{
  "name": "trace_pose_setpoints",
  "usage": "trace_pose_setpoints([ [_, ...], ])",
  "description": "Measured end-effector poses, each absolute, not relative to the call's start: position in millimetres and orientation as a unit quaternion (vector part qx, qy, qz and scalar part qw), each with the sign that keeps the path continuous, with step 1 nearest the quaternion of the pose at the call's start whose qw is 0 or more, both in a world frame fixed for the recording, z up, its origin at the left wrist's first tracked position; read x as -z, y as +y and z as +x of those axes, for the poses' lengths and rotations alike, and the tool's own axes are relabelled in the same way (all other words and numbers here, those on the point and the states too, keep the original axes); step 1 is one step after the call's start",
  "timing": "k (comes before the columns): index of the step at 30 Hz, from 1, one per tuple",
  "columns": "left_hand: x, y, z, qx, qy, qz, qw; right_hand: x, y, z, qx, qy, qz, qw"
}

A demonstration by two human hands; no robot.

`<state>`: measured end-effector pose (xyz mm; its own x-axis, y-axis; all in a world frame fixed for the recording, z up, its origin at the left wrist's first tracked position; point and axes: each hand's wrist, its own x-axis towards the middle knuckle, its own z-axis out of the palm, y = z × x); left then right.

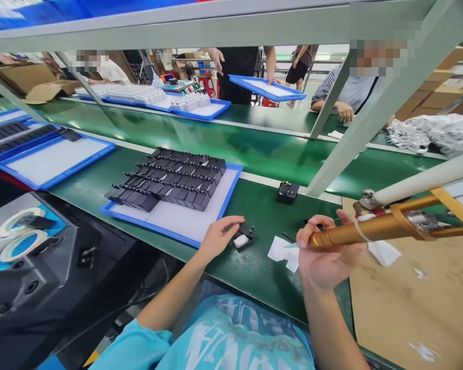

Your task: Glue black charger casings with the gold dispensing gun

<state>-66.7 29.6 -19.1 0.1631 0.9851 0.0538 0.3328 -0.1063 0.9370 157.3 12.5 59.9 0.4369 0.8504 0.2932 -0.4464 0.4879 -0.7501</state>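
Hard to make out: the L hand's (pixel 217 237) fingertips overlap the far edge of a small black box (pixel 243 240), so can't tell if they pinch it or just rest on it. Its contents aren't clear either, just a whitish patch facing up. Front end of the gold tool (pixel 343 232) is mostly hidden by the R hand (pixel 326 262); only a thin pale tip (pixel 291 245) pokes out, over a white slip (pixel 280 249), contact unclear. Rear of tool is cut off at the R edge. Dark bit behind the R fingers is mostly covered.

Pose: L forearm angles up & fwd from a blue sleeve (pixel 139 347), palm down, fingers together & nearly straight, thumb close under the index. R forearm rises steeply, wrist bent back, palm turned up, fingers curled round the tool's front w/ a firm-looking hold; tool lies roughly level, tip pointing L.

Box sits on the green tabletop (pixel 264 208), btwn the blue-rimmed tray (pixel 177 222) & the slip. Tray carries rows of black boxes (pixel 177 180), packed tight enough that lower parts are hidden. A dark pair of parts (pixel 287 191) lies near the post's foot; cardboard (pixel 412 308) is partly out of frame, R.
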Motion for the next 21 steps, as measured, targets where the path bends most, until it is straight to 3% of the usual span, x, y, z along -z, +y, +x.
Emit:
trace_pose_setpoints([
  [4, 19, 12, -64, -0.313, 0.527, 0.728, 0.308, -65, 16, 141, -0.426, -0.336, -0.279, 0.793],
  [12, 27, 4, -50, -0.229, 0.576, 0.749, 0.234, -73, 22, 114, -0.454, -0.348, -0.228, 0.788],
  [21, 0, -9, -39, -0.313, 0.538, 0.756, 0.204, -77, 20, 107, -0.459, -0.347, -0.213, 0.79],
])
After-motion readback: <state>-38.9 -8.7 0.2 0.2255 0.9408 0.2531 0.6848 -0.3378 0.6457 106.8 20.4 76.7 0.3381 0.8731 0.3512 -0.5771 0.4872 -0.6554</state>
